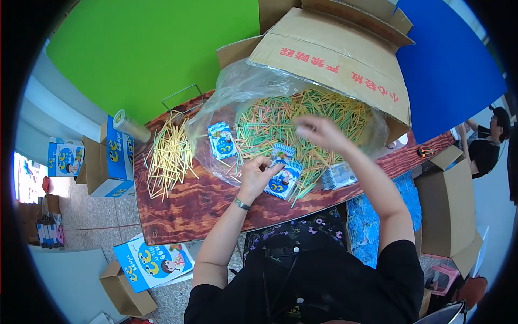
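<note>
Between the thumb and fingers of my left hand is a small blue-and-white packet, held over the near edge of a heap of thin coloured sticks. My right hand hovers above the middle of that heap, its fingers smeared by motion, so whether they grip any sticks cannot be seen. The green, yellow and pink sticks spill from a clear plastic bag. Another blue packet lies on the bag left of the heap, and more packets sit at its near right edge.
A loose pile of pale yellow sticks lies on the left of the wood-patterned table. Behind the heap leans a large cardboard carton. A clear jar and printed boxes stand left. A person is at far right.
</note>
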`<state>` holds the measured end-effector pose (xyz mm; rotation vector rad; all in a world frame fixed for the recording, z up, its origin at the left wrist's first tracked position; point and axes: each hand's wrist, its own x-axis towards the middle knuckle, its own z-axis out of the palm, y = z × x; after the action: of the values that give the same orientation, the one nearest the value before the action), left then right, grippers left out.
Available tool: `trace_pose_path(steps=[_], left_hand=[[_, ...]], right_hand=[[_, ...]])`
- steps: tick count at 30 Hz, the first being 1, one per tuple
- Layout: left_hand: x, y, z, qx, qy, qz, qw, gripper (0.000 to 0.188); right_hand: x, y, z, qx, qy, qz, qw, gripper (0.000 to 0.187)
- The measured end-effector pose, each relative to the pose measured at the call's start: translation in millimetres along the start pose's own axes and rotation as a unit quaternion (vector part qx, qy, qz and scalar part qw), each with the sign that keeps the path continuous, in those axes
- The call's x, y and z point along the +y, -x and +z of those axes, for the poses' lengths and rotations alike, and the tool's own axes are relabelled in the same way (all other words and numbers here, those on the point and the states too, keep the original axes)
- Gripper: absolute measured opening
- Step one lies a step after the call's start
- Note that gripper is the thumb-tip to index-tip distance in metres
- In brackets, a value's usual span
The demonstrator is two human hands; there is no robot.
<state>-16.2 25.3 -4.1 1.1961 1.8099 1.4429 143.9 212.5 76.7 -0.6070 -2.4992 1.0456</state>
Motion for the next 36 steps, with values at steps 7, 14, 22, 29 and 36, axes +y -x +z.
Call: trace_pose_path(steps=[7,14,22,29,36], left_hand=[[7,6,0,-0.003,0.009,0.006,1.000,0.026],[9,8,-1,0.011,0.019,0.006,1.000,0.026],[9,10,0,0.021,0.028,0.012,0.999,0.026],[16,13,8,0.017,0.013,0.043,0.999,0.024],[19,15,6,0.010,0.011,0.016,1.000,0.021]], right_hand=[[76,-66,-15,-0.062,0.441,0.190,0.875,0.035],[108,-67,-8,0.017,0.452,0.134,0.882,0.028],[71,-46,-37,-0.002,0.335,0.132,0.933,0.022],[46,-30,-60,-0.073,0.152,0.121,0.978,0.028],[62,-3,-24,-0.038,-0.472,0.303,0.827,0.023]])
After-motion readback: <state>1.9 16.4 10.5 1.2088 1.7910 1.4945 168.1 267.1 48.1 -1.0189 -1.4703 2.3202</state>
